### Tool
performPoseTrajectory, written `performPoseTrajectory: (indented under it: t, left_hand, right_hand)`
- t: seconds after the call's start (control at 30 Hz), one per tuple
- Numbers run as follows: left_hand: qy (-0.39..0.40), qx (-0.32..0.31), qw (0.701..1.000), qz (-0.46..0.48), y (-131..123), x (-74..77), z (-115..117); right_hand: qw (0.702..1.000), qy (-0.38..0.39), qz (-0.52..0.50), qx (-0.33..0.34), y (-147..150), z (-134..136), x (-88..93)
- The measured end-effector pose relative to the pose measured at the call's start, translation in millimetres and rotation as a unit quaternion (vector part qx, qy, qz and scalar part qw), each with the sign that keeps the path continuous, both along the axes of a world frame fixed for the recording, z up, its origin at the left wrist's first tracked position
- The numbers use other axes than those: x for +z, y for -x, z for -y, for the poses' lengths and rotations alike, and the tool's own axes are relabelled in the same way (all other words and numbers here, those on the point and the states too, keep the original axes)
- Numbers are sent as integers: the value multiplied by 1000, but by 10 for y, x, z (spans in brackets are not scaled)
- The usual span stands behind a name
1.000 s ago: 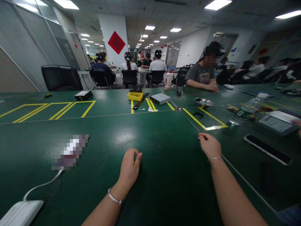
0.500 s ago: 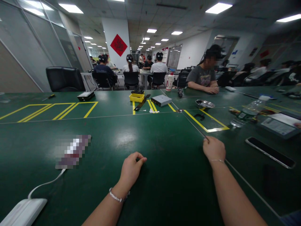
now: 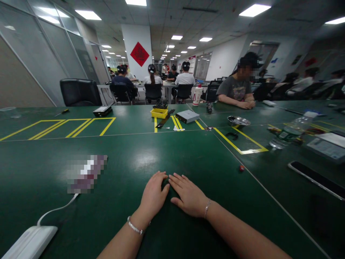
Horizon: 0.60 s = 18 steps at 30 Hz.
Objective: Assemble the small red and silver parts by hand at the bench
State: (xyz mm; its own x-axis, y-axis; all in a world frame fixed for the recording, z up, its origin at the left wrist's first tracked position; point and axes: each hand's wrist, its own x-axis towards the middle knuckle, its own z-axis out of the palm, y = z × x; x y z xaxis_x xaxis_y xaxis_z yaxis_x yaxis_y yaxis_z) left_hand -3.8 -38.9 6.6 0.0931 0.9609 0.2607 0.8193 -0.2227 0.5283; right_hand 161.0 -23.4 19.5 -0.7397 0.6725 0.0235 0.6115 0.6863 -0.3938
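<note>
My left hand (image 3: 154,193) rests on the green table (image 3: 121,223), palm down, with its thumb apart from the fingers and nothing in it. Beside it lies my right hand (image 3: 189,195), flat and open, its fingertips almost meeting those of the left. A bracelet is on each wrist. A small red object (image 3: 242,168) sits to the right of my right hand, close to the table seam; its kind is too small to make out.
A blurred-out phone (image 3: 88,174) on a white cable joins a white power bank (image 3: 32,242) at left. On the right are a black phone (image 3: 319,180), a plastic bottle (image 3: 292,131) and a metal bowl (image 3: 238,121). A yellow tray (image 3: 159,113) and a grey box (image 3: 187,116) stand farther back. A person (image 3: 237,86) sits across.
My right hand has left the seam at the right and come beside my left hand, opening flat. The small red object now shows where it was. My left fingers have loosened.
</note>
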Motion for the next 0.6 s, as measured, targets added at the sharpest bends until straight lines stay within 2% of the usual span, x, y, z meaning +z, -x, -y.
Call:
performPoseTrajectory:
  t: [0.13, 0.17, 0.23, 0.3, 0.4, 0.5, 0.6]
  left_hand:
    - [24, -52, 994, -96, -5, -27, 18]
    - [28, -60, 992, -109, -3, -23, 22]
    - [33, -74, 989, -121, 6, -8, 29]
    - [37, -83, 989, -119, 16, 8, 32]
    - [45, -82, 989, -111, 25, 22, 29]
    - [44, -77, 991, -101, 29, 23, 21]
    - [44, -74, 992, -90, 33, 22, 14]
  right_hand:
    - [999, -24, -45, 5, -77, -89, 35]
    - [997, -46, -53, -19, -131, -141, 59]
    - [984, -112, -43, -131, -316, -275, 115]
    - [938, -183, 2, -294, -611, -424, 166]
    - [839, -228, 84, -486, -1165, -605, 180]
    - [778, -174, 127, -590, -1630, -699, 98]
    - [757, -108, 138, -629, -1855, -751, -14]
